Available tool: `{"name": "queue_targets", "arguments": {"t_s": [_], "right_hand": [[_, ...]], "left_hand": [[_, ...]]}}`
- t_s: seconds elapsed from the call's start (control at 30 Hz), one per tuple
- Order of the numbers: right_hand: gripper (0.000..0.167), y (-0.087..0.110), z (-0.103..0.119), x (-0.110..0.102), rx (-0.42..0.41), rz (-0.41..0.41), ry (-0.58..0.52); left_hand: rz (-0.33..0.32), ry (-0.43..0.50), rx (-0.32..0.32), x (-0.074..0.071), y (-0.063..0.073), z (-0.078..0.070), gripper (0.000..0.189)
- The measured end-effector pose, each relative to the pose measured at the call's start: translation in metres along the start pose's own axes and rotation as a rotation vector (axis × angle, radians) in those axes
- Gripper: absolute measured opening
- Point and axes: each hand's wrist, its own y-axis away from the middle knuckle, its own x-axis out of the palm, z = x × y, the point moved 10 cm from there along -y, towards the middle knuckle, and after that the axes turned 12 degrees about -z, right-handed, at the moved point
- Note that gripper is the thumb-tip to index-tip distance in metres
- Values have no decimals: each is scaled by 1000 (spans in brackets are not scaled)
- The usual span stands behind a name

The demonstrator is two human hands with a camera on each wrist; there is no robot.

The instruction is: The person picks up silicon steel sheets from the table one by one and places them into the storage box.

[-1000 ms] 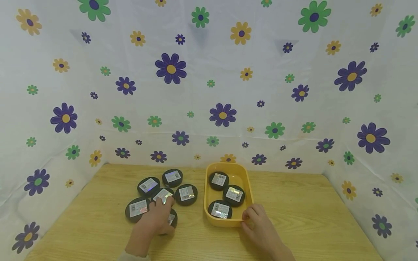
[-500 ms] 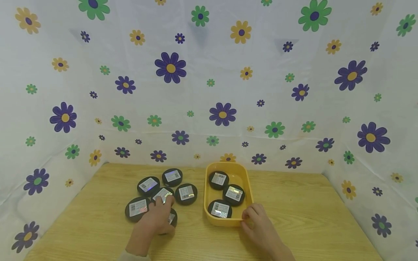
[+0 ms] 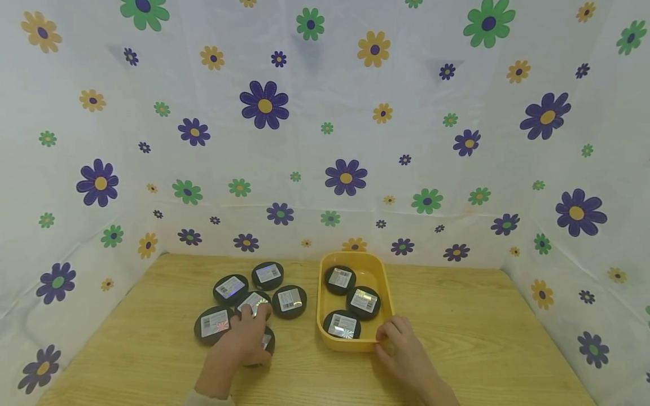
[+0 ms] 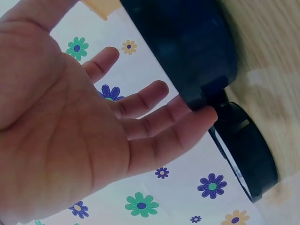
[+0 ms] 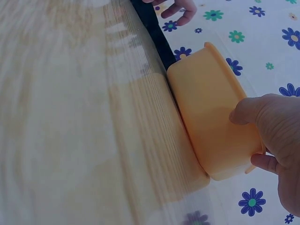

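My left hand (image 3: 241, 338) lies over a group of flat round black containers with silvery labels on the left of the table. Its fingertips overlap the middle container (image 3: 252, 303) in the head view; the near container (image 3: 267, 342) is partly hidden below the palm and thumb. In the left wrist view the fingers (image 4: 164, 143) are loosely spread, close to the side of a dark container (image 4: 187, 51). My right hand (image 3: 406, 355) pinches the near right corner of a yellow tray (image 3: 390, 293), thumb outside the wall. Inside the tray lie three like containers, one being (image 3: 363, 303).
Around the left hand lie more black containers: a left one (image 3: 214, 326), a back-left one (image 3: 231, 289), a back one (image 3: 268, 276) and one beside the tray (image 3: 290, 301). A white flowered cloth (image 3: 315, 152) hangs behind the wooden table (image 3: 467, 327) and along both sides.
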Motion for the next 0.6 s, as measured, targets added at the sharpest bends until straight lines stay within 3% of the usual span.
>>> {"name": "queue_targets", "arguments": {"t_s": [0.4,0.6], "right_hand": [[39,-3,6,-4,-51,-42,13],[39,0,4,-3,-42,-34,10]], "left_hand": [[24,-23,54,-10,3,-15,75],[30,-32,77,-11,5,-16,67]]}}
